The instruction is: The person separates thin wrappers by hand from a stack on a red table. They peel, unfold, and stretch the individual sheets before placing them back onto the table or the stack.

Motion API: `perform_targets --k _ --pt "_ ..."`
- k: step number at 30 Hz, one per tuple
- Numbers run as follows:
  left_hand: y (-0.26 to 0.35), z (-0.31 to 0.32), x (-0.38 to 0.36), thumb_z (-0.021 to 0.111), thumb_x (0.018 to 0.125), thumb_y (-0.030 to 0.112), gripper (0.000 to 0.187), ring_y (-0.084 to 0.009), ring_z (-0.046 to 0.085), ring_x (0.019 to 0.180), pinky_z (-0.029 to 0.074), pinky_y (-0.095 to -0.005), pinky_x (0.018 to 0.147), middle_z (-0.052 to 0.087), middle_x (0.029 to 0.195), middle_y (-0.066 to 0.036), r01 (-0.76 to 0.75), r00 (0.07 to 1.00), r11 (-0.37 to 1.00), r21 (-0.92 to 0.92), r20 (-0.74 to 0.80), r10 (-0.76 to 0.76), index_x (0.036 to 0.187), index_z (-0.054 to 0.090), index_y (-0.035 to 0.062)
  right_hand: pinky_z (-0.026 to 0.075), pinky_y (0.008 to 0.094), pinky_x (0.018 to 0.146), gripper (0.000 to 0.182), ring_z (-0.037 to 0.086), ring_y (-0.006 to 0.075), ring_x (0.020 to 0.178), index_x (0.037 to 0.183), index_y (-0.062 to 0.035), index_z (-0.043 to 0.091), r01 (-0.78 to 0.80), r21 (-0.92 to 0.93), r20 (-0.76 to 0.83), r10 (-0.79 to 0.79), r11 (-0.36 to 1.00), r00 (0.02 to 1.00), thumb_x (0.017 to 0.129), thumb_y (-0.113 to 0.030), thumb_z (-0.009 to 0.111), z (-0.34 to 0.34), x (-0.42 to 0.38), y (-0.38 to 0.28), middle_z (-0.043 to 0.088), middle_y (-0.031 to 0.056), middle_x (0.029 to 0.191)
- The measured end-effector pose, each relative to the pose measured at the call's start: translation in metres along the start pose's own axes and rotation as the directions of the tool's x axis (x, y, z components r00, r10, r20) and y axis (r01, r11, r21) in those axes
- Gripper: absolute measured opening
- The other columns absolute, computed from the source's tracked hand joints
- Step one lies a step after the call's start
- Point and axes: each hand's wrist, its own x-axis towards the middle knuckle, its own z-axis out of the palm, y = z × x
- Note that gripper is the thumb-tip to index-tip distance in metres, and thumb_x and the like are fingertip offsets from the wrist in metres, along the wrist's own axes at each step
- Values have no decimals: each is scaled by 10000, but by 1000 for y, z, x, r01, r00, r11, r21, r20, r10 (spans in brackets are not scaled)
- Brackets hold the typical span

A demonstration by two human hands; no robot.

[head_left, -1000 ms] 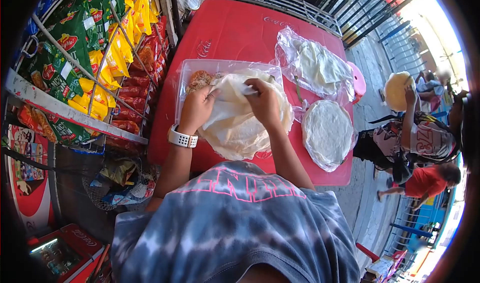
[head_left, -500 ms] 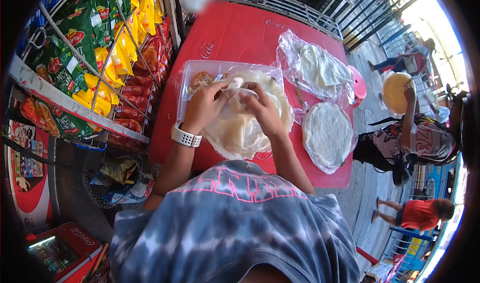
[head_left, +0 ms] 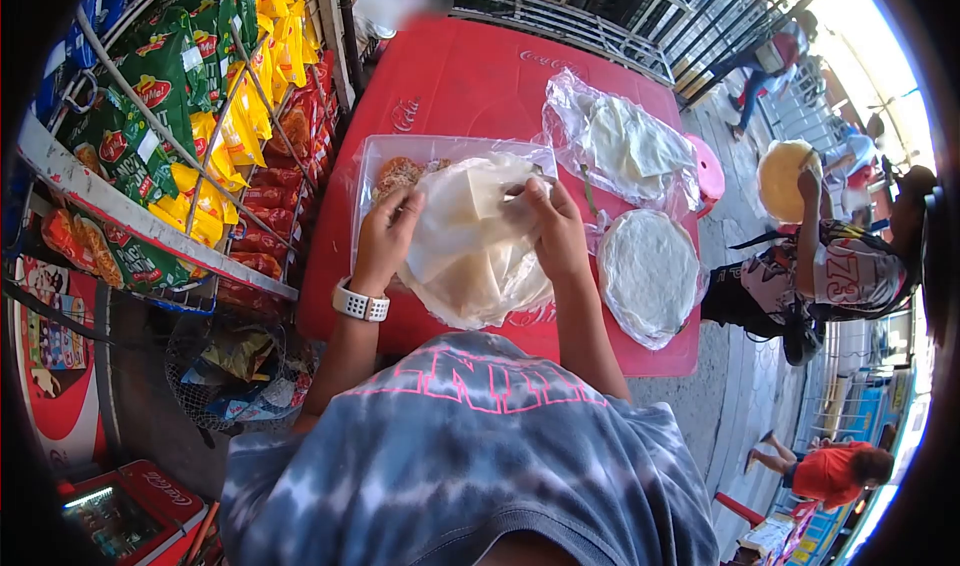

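here the left hand [head_left: 385,234] and right hand [head_left: 553,228] each pinch an opposite edge of the top flatbread [head_left: 470,236], fingers closed on the thin sheet, likely so it peels off whole. it lifts off a stack that rests partly in a clear plastic tray [head_left: 385,151] near the middle of the red table [head_left: 470,76]. a fried piece [head_left: 398,173] lies in the tray's far left corner. toward the right edge sit a plastic bag of folded flatbreads [head_left: 620,141] and a round flatbread on plastic [head_left: 650,271]. snack packets [head_left: 215,116] hang beside the left edge.
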Motion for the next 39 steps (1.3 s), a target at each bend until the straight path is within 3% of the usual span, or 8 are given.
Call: perform_targets --k 9,13,17,24,29,31,34,39 --pt "-1 -6 18 579 772 393 431 -174 573 619 438 -272 559 607 729 -98 27 947 1000 -4 320 -25 934 567 -7 418 266 707 373 516 146 791 1054 -16 501 -130 138 111 115 982 987 761 -232 588 31 -18 7 545 63 869" --pt "-5 -5 0 548 821 274 284 -85 524 603 414 -224 548 595 692 -54 -47 955 998 43 294 32 895 596 4 427 289 689 427 530 169 764 970 -7 520 193 -673 121 -152 714 981 674 -263 691 33 -24 23 556 115 839" --pt "4 -13 2 528 831 274 283 -145 563 604 427 -253 552 603 694 -103 -145 970 983 116 212 119 907 593 8 420 253 634 255 512 93 702 826 2 542 346 -846 237 -294 405 926 692 -159 687 41 -14 20 562 64 813" --pt "-20 -20 31 514 842 270 290 -80 493 603 402 -229 558 562 633 -48 -41 998 998 40 -46 42 902 581 -6 441 222 551 139 576 122 627 840 -11 483 104 -120 -275 -134 987 952 793 -111 567 23 17 26 590 70 735" --pt "-53 -28 42 559 810 256 293 -141 562 713 442 -246 652 594 816 -70 -299 934 954 31 215 286 926 561 -14 463 257 663 163 547 133 797 950 -10 486 -71 260 -64 90 963 994 821 -105 513 20 20 29 548 68 874" --pt "-33 -19 38 584 788 257 311 -177 575 759 449 -264 681 586 894 -84 -134 934 986 -95 322 158 937 554 -14 451 270 715 223 519 137 852 1014 -3 477 -137 252 64 125 958 990 829 -125 499 31 15 25 530 76 922" --pt "-10 -6 40 623 744 245 351 -210 601 749 457 -283 663 608 848 -115 -191 907 977 96 398 138 994 549 9 439 267 700 236 514 131 832 991 -12 481 -172 188 152 144 967 978 812 -157 534 39 19 24 532 64 932" --pt "-26 -1 49 604 749 181 257 -209 606 685 449 -292 601 611 746 -137 -249 911 957 149 371 179 961 589 37 351 224 500 430 394 76 557 926 -53 449 104 -804 3 -171 585 985 652 -235 725 46 11 19 427 0 593"
